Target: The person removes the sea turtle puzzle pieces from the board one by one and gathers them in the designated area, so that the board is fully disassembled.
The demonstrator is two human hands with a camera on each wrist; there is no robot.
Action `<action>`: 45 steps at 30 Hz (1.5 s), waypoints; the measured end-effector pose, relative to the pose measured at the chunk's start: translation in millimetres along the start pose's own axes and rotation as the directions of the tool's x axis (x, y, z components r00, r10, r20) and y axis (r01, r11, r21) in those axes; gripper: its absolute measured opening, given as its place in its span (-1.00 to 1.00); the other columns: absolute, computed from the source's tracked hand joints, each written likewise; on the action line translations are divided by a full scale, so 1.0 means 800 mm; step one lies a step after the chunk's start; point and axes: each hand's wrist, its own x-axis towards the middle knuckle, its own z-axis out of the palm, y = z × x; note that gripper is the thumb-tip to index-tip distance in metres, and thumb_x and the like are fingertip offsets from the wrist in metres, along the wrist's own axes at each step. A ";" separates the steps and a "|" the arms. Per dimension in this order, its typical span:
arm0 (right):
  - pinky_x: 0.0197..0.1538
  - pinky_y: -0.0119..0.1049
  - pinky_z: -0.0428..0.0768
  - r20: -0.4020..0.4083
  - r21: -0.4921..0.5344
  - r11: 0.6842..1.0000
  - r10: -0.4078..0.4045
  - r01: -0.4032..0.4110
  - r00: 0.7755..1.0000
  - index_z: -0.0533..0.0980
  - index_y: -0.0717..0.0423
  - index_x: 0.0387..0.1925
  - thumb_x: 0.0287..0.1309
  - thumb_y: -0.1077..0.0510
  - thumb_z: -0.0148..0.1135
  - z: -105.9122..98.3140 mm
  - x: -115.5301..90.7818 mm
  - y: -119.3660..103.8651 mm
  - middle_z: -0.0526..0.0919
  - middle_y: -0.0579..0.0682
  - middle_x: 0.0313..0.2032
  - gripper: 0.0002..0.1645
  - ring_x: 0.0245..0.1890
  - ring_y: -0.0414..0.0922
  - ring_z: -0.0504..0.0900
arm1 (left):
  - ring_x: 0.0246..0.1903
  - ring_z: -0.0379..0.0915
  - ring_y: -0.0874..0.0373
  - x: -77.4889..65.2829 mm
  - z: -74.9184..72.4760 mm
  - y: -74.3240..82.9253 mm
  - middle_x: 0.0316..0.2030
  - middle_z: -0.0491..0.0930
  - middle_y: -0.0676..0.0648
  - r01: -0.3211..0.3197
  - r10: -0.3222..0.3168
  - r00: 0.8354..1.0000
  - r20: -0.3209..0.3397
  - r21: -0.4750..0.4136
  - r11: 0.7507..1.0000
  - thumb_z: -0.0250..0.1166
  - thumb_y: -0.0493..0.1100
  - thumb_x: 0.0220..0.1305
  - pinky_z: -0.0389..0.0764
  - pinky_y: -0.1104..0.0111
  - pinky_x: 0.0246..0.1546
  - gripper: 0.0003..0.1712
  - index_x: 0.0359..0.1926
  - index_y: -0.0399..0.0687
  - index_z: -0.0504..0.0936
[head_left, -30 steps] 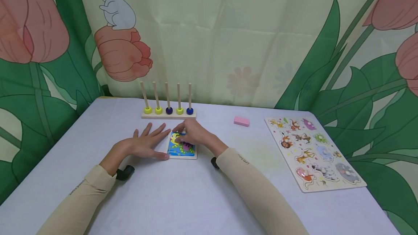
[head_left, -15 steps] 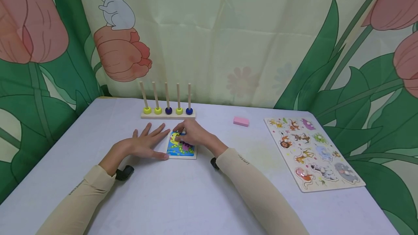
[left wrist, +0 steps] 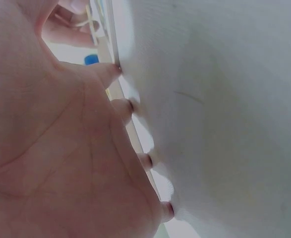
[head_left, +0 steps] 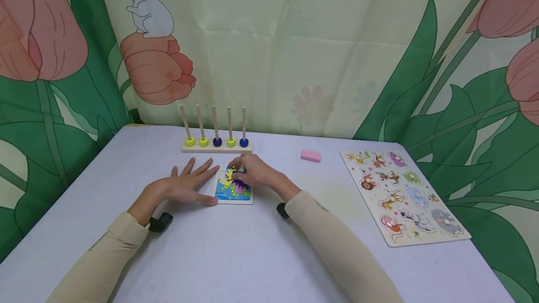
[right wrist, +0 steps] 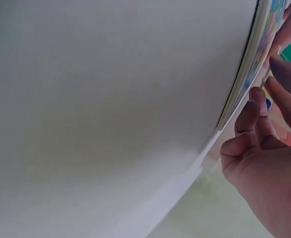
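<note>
A small picture puzzle [head_left: 232, 193] with a blue scene and a pale frame lies in front of me on the table. My left hand [head_left: 185, 187] is spread flat beside it, thumb at the frame's lower left corner and fingertips down on the table. Over the puzzle's upper part, my right hand [head_left: 254, 171] pinches a thin puzzle piece [head_left: 229, 173] with yellow on it. In the right wrist view this puzzle piece [right wrist: 270, 69] is edge-on between thumb and finger, tilted and raised off the board. The right hand hides the puzzle's upper right corner.
Behind the hands stands a wooden peg rack [head_left: 216, 149] with yellow and blue beads on upright pegs. A pink block [head_left: 310, 155] lies right of centre. An animal knob puzzle board [head_left: 379, 209] lies along the table's right side. A printed curtain [head_left: 269, 50] hangs behind.
My right hand has moved slightly right and lifted the yellow puzzle piece up from the board, tilting it. The left hand has stayed in place.
</note>
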 end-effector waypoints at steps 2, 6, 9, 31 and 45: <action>0.21 -0.15 0.64 -0.002 -0.010 1.000 -0.004 0.004 1.000 0.63 0.11 0.30 0.49 0.13 0.29 -0.001 -0.004 0.003 0.76 0.09 0.13 -0.57 0.07 -0.05 0.66 | 0.64 -0.66 -0.55 0.003 0.002 -0.003 0.75 -0.36 -0.15 0.003 -0.003 1.000 -0.001 -0.006 1.000 0.26 0.65 0.14 -0.53 -0.65 0.37 0.35 0.73 0.18 -0.07; 0.19 -0.16 0.62 -0.007 -0.011 1.000 0.000 0.000 1.000 0.63 0.10 0.30 0.49 0.13 0.29 -0.004 -0.015 0.010 0.70 0.09 0.15 -0.58 0.05 -0.05 0.62 | 0.65 -0.68 -0.51 0.012 0.009 -0.011 0.75 -0.38 -0.11 0.009 -0.009 1.000 -0.013 0.004 1.000 0.25 0.69 0.11 -0.55 -0.64 0.38 0.37 0.73 0.23 -0.08; 0.13 -0.21 0.61 -0.005 -0.012 1.000 0.003 -0.003 1.000 0.64 0.10 0.28 0.48 0.14 0.30 -0.007 -0.025 0.015 0.68 0.10 0.14 -0.59 0.01 -0.07 0.59 | 0.65 -0.69 -0.49 0.016 0.012 -0.015 0.75 -0.38 -0.11 0.018 -0.018 1.000 -0.021 0.013 1.000 0.25 0.71 0.07 -0.55 -0.63 0.38 0.40 0.73 0.21 -0.08; -0.01 -0.31 0.56 -0.067 -0.030 0.998 0.050 -0.052 0.996 0.68 0.14 0.21 0.39 0.19 0.38 -0.027 -0.089 0.073 0.67 0.07 -0.01 -0.60 -0.14 -0.12 0.54 | 0.65 -0.72 -0.47 0.014 0.012 -0.011 0.75 -0.41 -0.10 0.017 -0.017 1.000 -0.025 0.001 1.000 0.24 0.71 0.09 -0.59 -0.61 0.40 0.39 0.73 0.22 -0.09; 0.00 -0.31 0.57 -0.051 -0.033 0.997 0.069 -0.071 0.996 0.68 0.11 0.23 0.42 0.18 0.36 -0.032 -0.102 0.083 0.64 0.07 0.00 -0.61 -0.13 -0.12 0.54 | 0.63 -0.68 -0.56 0.002 0.003 0.003 0.74 -0.37 -0.20 0.001 -0.001 1.000 -0.017 -0.011 1.000 0.30 0.56 0.19 -0.56 -0.64 0.38 0.29 0.73 0.14 -0.05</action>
